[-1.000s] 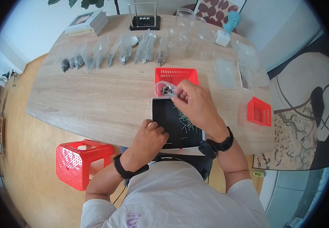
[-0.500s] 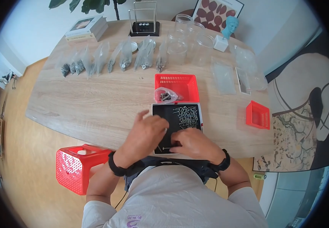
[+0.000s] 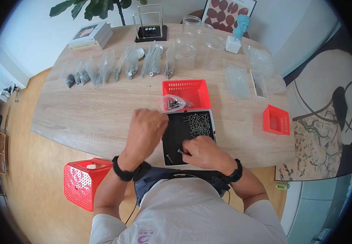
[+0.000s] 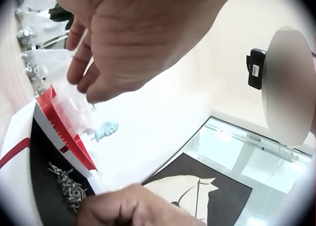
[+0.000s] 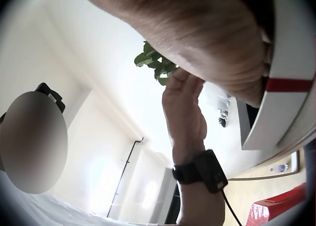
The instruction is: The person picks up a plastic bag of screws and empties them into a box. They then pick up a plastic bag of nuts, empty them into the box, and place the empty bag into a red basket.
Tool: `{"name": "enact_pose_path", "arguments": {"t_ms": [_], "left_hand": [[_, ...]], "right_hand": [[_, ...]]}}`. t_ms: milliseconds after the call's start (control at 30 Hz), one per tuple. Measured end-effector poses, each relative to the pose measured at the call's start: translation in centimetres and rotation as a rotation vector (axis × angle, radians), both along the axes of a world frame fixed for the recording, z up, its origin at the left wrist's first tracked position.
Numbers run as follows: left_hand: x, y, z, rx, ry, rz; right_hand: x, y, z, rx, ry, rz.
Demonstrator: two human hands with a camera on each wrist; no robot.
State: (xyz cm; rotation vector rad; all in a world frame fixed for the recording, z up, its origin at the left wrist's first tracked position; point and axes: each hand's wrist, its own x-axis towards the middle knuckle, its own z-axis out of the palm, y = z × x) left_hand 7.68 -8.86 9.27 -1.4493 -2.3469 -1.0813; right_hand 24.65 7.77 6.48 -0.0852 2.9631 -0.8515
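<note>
A shallow black-lined tray [image 3: 174, 132] with a white rim lies before me, a heap of metal screws [image 3: 199, 124] in its upper right. My right hand [image 3: 204, 152] is low over the tray's near side and pinches a single screw [image 3: 180, 151]. Another screw [image 3: 169, 158] lies loose near the lower left corner. My left hand [image 3: 145, 130] is raised over the tray's left edge, fingers bent. In the left wrist view a tiny dark tip [image 4: 93, 105] pokes from its fingertips, apparently a screw mostly hidden. Close ahead is an open plastic bag [image 3: 174, 103] of bolts.
The bag rests at the front left of a red basket [image 3: 200, 95] behind the tray. A smaller red basket [image 3: 276, 120] is at the right. Several bags of hardware [image 3: 131, 67] line the back, beside clear jars [image 3: 186, 51]. A red stool [image 3: 80, 185] stands at lower left.
My right hand has left the bag, come back to the tray's near side and picked up a screw. The left hand has risen from the tray and moved forward toward the bag.
</note>
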Motion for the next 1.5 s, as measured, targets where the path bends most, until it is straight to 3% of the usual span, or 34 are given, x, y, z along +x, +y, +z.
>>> {"name": "enact_pose_path", "arguments": {"t_ms": [67,167,400,533,700,767,900,967,1100,1200,1267,1500], "left_hand": [[1.1,-1.6,-0.9,-0.281,0.082,-0.315],[3.8,-2.4,-2.0,-0.46,0.22,-0.402],[5.2,-1.2,-1.7,-0.708,0.332,-0.365],[4.7,-1.3,-1.9,-0.731,0.285,-0.393],[4.6,-1.3,-2.1,-0.746,0.234,-0.401],[4.5,-1.1,-1.8,-0.781,0.219,-0.414],[3.2,-1.1,-2.5,-0.729,0.086,-0.468],[2.6,-1.1,-2.2,-0.613,-0.087,-0.514],[1.9,-1.1,-0.6,-0.448,-0.192,-0.523],[0.6,-0.4,1.1,-0.361,-0.307,-0.474],[-0.6,0.3,2.1,-0.169,-0.48,-0.329],[-3.8,4.6,0.9,-0.071,-0.029,-0.131]], "right_hand": [[-0.1,0.5,1.5,-0.115,0.03,-0.136],[-1.7,1.4,3.2,-0.193,0.183,-0.269],[-7.3,2.4,4.0,-0.137,0.523,-0.305],[-7.8,2.1,4.7,-0.194,0.451,-0.4],[-8.0,2.6,3.3,0.024,0.596,-0.486],[-8.1,3.2,2.2,-0.015,0.557,-0.47],[-7.6,3.5,1.9,-0.083,0.549,-0.452],[-7.4,3.5,1.7,-0.096,0.554,-0.459],[-7.3,3.8,1.5,-0.121,0.596,-0.444],[-7.2,3.8,1.4,-0.122,0.559,-0.43],[-7.3,3.8,1.3,-0.117,0.579,-0.418],[-7.7,3.7,1.4,-0.151,0.572,-0.466]]}}
